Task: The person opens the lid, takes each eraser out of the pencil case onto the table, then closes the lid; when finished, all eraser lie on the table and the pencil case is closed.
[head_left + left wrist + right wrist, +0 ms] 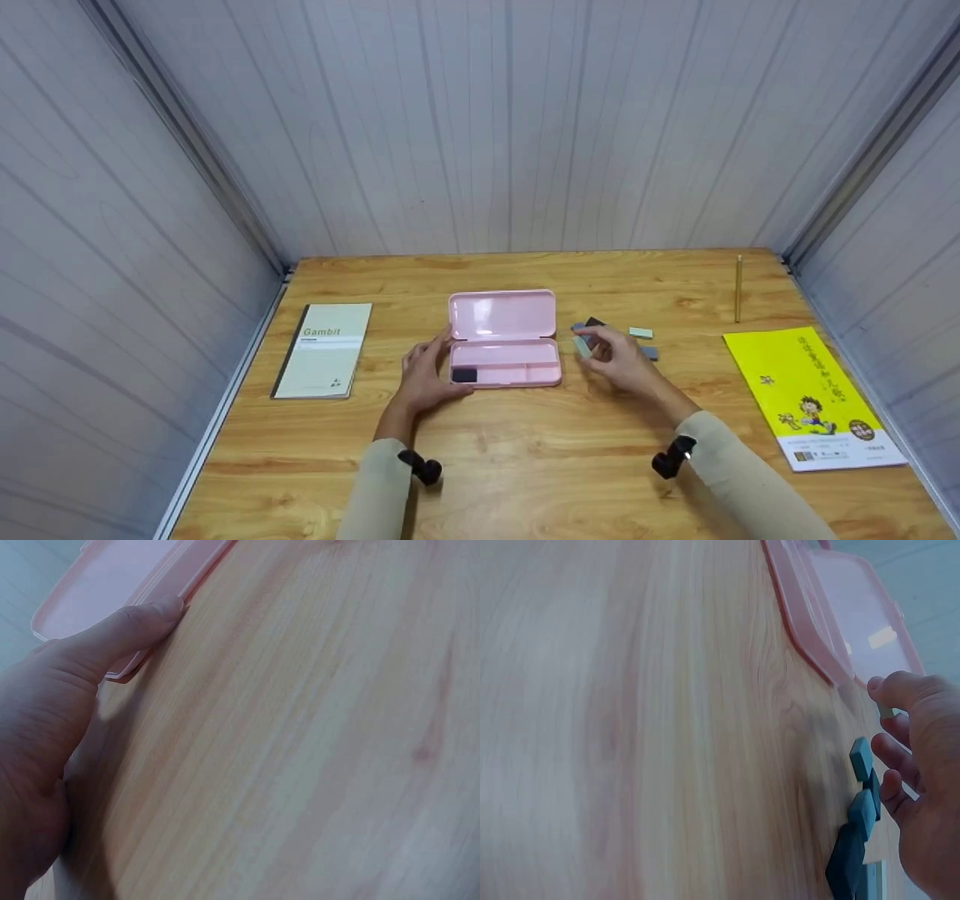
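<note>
A pink pencil case (504,352) lies open on the table, its lid tipped back. A black eraser (464,375) sits in its front left compartment. My left hand (424,377) holds the case at its left end, thumb (154,619) along the front edge. Right of the case, my right hand (621,362) pinches a pale green eraser (582,347) between thumb and index finger, just above the table. Behind and below this hand lie several blocky erasers: a black one (595,322), a blue one (649,352) and a pale green one (640,333).
A cream notebook (322,352) marked "Gambit" lies on the left. On the right are a yellow book (810,397) and, behind it, a pencil (739,289). Pale panels (510,127) wall in the wooden table (525,465) at the back and sides.
</note>
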The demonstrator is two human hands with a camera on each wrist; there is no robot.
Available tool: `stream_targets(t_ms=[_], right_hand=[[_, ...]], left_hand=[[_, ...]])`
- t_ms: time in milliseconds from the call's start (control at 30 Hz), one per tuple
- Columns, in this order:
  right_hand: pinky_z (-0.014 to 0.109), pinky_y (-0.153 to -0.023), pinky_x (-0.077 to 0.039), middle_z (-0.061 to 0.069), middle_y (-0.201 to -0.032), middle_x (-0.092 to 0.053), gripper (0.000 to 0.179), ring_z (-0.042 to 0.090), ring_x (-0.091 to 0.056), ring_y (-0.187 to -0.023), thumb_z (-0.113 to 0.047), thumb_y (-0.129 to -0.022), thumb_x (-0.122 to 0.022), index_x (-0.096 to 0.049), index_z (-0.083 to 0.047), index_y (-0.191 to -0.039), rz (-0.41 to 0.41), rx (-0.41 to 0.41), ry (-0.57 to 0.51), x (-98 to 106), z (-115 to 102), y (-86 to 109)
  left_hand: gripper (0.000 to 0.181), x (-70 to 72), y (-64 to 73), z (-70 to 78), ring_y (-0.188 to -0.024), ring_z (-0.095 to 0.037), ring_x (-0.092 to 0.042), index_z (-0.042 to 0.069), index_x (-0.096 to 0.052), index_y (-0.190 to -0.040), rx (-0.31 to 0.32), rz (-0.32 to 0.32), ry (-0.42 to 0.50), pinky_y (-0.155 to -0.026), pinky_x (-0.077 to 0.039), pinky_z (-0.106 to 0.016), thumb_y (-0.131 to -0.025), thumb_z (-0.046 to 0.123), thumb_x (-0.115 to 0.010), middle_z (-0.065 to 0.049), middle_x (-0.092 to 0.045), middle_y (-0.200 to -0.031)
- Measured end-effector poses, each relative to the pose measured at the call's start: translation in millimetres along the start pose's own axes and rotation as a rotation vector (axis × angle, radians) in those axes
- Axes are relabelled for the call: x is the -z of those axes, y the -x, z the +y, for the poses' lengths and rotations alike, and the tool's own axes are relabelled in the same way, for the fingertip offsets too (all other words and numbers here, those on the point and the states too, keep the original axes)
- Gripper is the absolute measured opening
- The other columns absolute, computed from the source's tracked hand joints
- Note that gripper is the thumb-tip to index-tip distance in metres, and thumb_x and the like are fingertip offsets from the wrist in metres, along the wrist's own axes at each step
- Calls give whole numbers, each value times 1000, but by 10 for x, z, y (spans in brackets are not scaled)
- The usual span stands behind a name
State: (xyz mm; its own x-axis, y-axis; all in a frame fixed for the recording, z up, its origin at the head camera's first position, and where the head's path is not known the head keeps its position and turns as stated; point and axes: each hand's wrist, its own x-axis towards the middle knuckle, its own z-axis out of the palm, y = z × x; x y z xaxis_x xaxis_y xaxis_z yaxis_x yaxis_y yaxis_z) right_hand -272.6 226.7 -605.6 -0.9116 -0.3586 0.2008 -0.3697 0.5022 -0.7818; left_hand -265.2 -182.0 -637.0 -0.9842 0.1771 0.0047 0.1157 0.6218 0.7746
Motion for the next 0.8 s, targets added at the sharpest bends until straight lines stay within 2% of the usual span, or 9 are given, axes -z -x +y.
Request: stream_targets(t_ms=[200,367,533,700,800], right_hand=[[19,-78,-52,13,-102,-77,44,8,-63,-88,-4,-96,-87,-75,-2,-138,30,-26,60,60,105,61],[21,-77,-46,11,-98,-73,38,13,-58,-87,-9,-94,-91,-79,-4,-130,62,-1,120,66,176,96],[24,-77,-49,10,-98,-72,39,17,-60,-89,-15,-90,-95,-80,-5,-124,97,57,145,44,304,122],[24,-77,-49,3,-100,-71,42,13,-61,-89,-34,-91,-97,-82,-14,-124,114,84,149,-5,599,98],[24,-76,-50,3,-102,-71,46,14,-62,-89,-39,-90,-97,-82,-15,-126,115,93,150,-8,639,98]], left_hand=[[129,-4,-3,1,-153,-39,-46,27,-31,-180,-7,3,-9,-139,-10,-67,-75,39,-106,-8,-63,-168],[129,-10,-3,-10,-152,-39,-46,24,-32,-180,-9,4,-11,-138,-12,-68,-75,38,-106,-11,-64,-167],[129,-7,-3,-8,-153,-40,-46,24,-33,-179,-13,5,-14,-138,-12,-67,-74,39,-106,-12,-65,-166],[131,-7,-6,-11,-153,-41,-46,24,-32,-180,-18,9,-21,-137,-13,-68,-73,40,-106,-10,-64,-167],[131,-9,-7,-15,-153,-40,-46,25,-31,-180,-13,7,-24,-137,-12,-67,-73,41,-106,-10,-63,-168]])
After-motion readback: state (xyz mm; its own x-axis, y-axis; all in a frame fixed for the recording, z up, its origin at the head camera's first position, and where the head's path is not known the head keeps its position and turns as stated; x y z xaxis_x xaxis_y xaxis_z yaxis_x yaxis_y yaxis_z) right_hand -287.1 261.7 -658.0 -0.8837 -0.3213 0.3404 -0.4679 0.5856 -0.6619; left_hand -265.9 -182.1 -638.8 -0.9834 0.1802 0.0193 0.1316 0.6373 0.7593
